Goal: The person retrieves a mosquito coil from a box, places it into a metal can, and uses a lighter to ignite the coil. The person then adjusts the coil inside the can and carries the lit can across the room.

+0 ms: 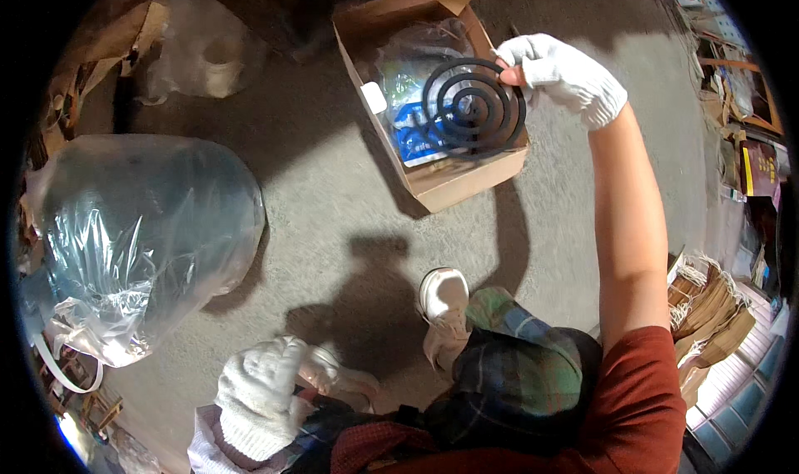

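Note:
At the upper right, my right hand wears a white knit glove with bare fingertips. Its thumb and fingers pinch the outer ring of a black mosquito coil. The coil hangs over an open cardboard box on the floor. Inside the box lie clear plastic wrapping and a blue printed packet, partly covered by the coil. Low in the picture, beside my leg, my left hand is gloved too. Its fingers are curled inward; whatever they may hold is hidden.
A large, full clear plastic bag stands on the concrete floor at the left. Another translucent bag lies behind it. Bundles of brown paper with white strings sit at the right. My shoe is close in front of the box.

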Motion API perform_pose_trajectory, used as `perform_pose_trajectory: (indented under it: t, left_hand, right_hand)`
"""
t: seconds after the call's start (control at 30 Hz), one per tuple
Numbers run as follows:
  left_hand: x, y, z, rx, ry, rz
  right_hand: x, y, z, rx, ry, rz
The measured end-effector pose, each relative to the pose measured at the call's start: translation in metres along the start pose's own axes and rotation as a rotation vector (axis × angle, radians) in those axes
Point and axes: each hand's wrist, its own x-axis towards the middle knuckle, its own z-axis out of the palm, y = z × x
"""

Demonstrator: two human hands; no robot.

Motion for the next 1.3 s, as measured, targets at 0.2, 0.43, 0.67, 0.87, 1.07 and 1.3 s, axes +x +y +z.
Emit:
perform_pose_trajectory:
  t: [0.2, 0.43, 0.67, 0.87, 1.07, 1.3]
  left_hand:
    - [0.002, 0.003, 0.01, -0.066, 0.292, -0.026]
    - [0.008, -0.029, 0.036, -1.086, 0.296, -0.236]
    - [0.003, -0.023, 0.036, -1.021, -0.056, -0.385]
    - [0.005, -0.002, 0.024, -0.817, -0.207, -0.559]
    - [-0.007, -0.016, 0.038, -1.068, 0.046, -0.55]
    - [-0.003, -0.006, 0.013, -0.881, -0.056, -0.522]
  right_hand:
    - [0.0, -0.004, 0.049, 0.436, -0.221, -0.037]
    - [-0.035, 0.004, 0.151, 0.446, -0.653, 0.039]
    - [-0.051, -0.055, 0.19, 0.199, -0.954, 0.116]
    - [-0.055, -0.071, 0.185, 0.1, -0.952, 0.091]
    - [-0.07, 0.022, 0.183, 0.15, -0.569, 0.302]
    - [-0.086, 0.07, 0.164, 1.033, 0.336, 0.656]
